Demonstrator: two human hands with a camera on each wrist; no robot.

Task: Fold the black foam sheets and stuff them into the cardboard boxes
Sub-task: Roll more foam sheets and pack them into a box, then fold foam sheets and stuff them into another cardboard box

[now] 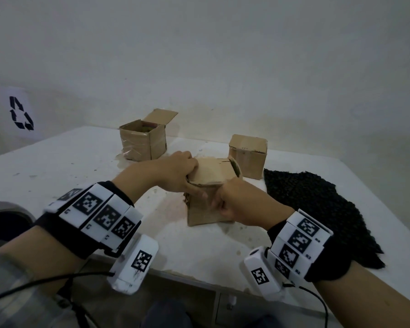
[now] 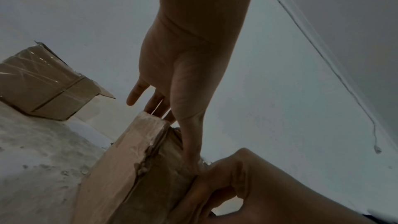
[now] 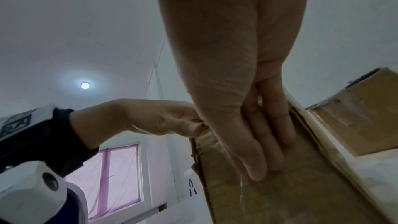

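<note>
A small cardboard box point(image 1: 204, 214) stands in the middle of the white table point(image 1: 57, 166). My left hand point(image 1: 175, 171) grips the left edge of its top flap, fingers over the lid and thumb beneath. My right hand point(image 1: 232, 202) is curled against the box's near face just under the lid, thumb and fingers point(image 3: 277, 142) pinched on the cardboard point(image 3: 269, 193). A dark strip point(image 1: 236, 169) shows at the lid's far right corner. A black foam sheet point(image 1: 317, 209) lies flat on the table to the right, untouched.
An open taped box point(image 1: 142, 143) stands at the back left, and a closed box point(image 1: 247, 155) at the back right, near the foam's far corner. The white wall runs close behind. A grey round rim point(image 1: 5, 209) sits beyond the table's left edge.
</note>
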